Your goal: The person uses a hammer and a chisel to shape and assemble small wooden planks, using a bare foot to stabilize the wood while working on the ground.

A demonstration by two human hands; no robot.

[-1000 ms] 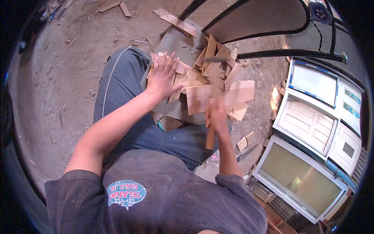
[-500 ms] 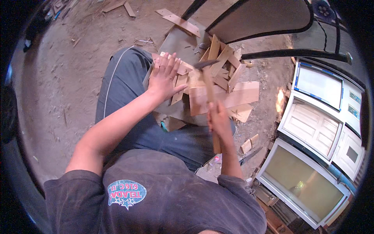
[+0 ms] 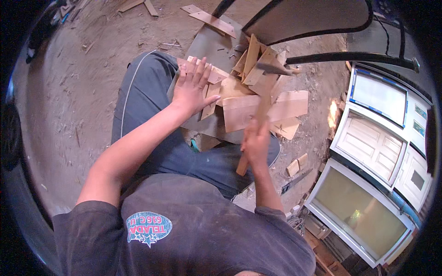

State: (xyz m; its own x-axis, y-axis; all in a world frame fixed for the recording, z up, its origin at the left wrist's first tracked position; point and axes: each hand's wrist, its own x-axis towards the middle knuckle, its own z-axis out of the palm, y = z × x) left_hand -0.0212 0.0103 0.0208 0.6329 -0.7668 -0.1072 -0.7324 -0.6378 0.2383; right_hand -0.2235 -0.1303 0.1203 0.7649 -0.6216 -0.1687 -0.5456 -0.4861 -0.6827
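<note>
My left hand (image 3: 191, 92) lies flat with its fingers spread on a pinkish wooden strip (image 3: 216, 75), over other thin wood pieces. In my right hand (image 3: 256, 140) is a hammer (image 3: 264, 103), gripped by its wooden handle. Its blurred dark head is raised over the offcuts, pointing away from me. A wide pale board (image 3: 290, 108) lies beneath the hammer handle. Beyond it stands a jumbled heap of wood offcuts (image 3: 252, 57), some leaning upright. All this rests on a grey flat slab (image 3: 197, 43) between my legs.
A dark-framed chair (image 3: 317, 23) stands at the far right. White cabinet-like panels (image 3: 368, 138) line the right side. Two small wood blocks (image 3: 297, 164) lie on the dirt floor (image 3: 73, 110), and more wood strips (image 3: 212, 20) sit at the slab's far end.
The hammer has tilted over to the right, its head moving right and its handle's lower end left. My left hand has stayed in place. The view has shifted slightly.
</note>
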